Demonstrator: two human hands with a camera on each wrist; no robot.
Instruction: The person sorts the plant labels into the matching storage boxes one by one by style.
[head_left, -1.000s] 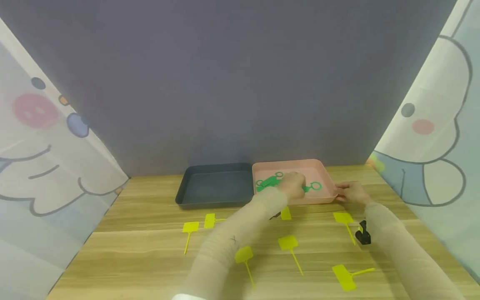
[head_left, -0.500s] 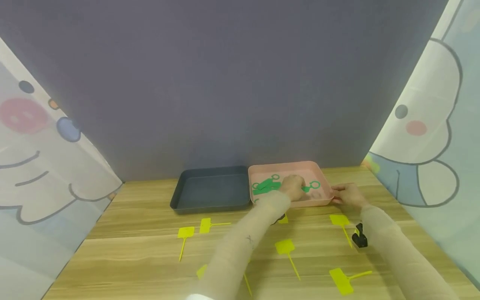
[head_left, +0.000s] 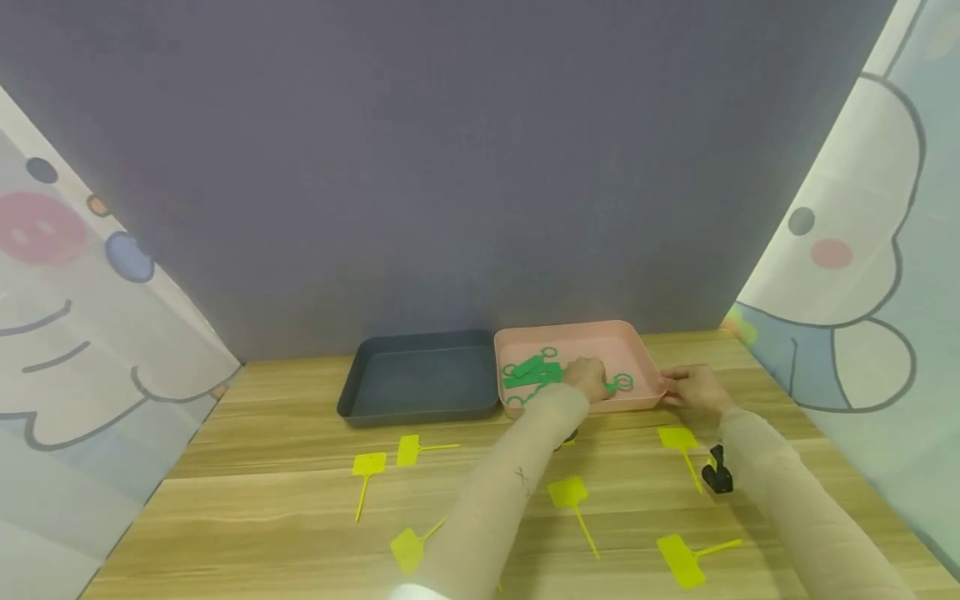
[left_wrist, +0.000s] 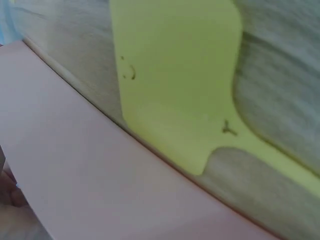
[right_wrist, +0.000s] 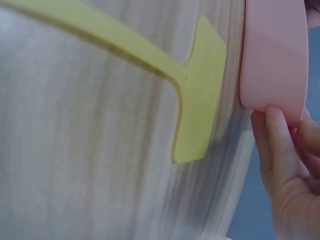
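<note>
My left hand [head_left: 585,379] reaches down into a pink tray [head_left: 637,354], knuckles up, over green tags with ring ends. Several green tags [head_left: 528,371] lie to its left, and rings [head_left: 622,382] show just past its right side. Its fingertips are hidden, so I cannot tell whether they pinch a tag. The left wrist view has only part of this hand [left_wrist: 17,215] behind the tray wall [left_wrist: 100,165]. My right hand [head_left: 693,387] pinches the tray's near right corner; in the right wrist view its fingers [right_wrist: 280,145] press against the outside, with the thumb at the rim.
A dark tray [head_left: 423,379] stands directly left of the pink one. Across the wooden table [head_left: 285,483] lie several yellow tags [head_left: 567,492] with thin stems. A small black device [head_left: 717,471] is beside the right forearm. A grey panel [head_left: 450,167] rises behind.
My left hand shifts slightly within the pink tray, and the rings at its right sit lower and overlap. More green shows at its left. The right hand keeps holding the corner.
</note>
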